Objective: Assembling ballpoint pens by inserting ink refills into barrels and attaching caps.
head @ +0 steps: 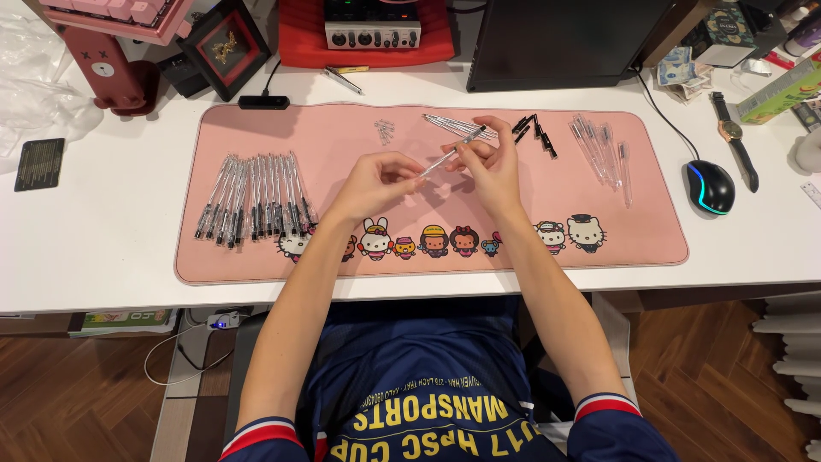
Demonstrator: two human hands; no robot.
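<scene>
Both hands hold one clear pen [451, 152] above the middle of a pink desk mat [342, 145]. My left hand [376, 181] pinches its lower end. My right hand [487, 164] grips the upper end near the black tip. A row of several assembled pens [256, 197] lies on the mat's left side. Behind my right hand lie thin refills [449, 125] and small black caps [534, 130]. Several clear pen barrels [603, 152] sit on the mat's right part. A small pile of tiny springs [385, 130] lies near the mat's far edge.
A black mouse [710, 186] and a wristwatch [734, 137] lie right of the mat. A monitor [556, 43], an audio box [372, 32] on red cloth, a framed picture [224, 47] and a pink stand [115, 77] line the back. A black card [39, 162] lies at far left.
</scene>
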